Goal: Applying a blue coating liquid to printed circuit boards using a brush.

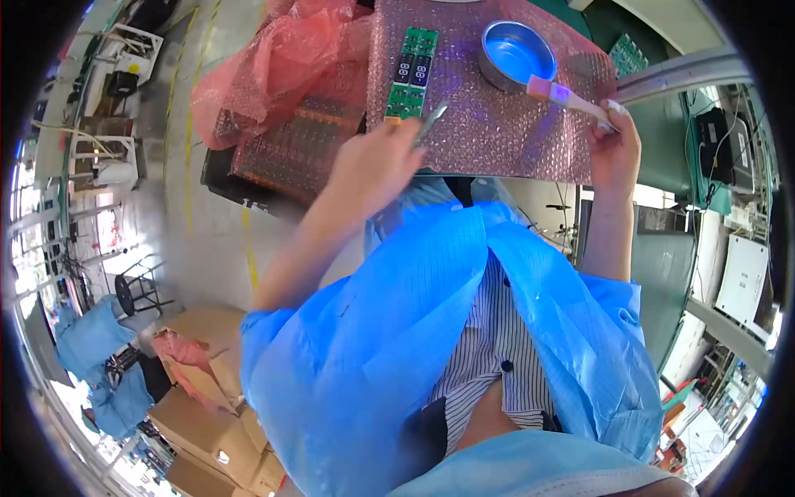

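My left hand (374, 170) is closed around a slim metal tool (431, 121), possibly tweezers, whose tip points up and right. Its fingers are at the near end of a green circuit board (406, 94), and whether they touch it is hard to tell. Two dark display blocks with lit white segments sit in the middle of the board. On the right, my right hand (614, 153) grips the pale handle of a flat brush (571, 100). The brush's pinkish bristles point left, just beside the near rim of a round metal bowl (489, 65) with a blue-looking inside.
Pink bubble wrap (489, 137) covers the work surface under the board and bowl. More crumpled bubble wrap (273, 62) lies to the left, over a stack of boards (302, 137). A metal rail (683, 73) runs at the right. Cardboard boxes (199, 422) stand at the lower left.
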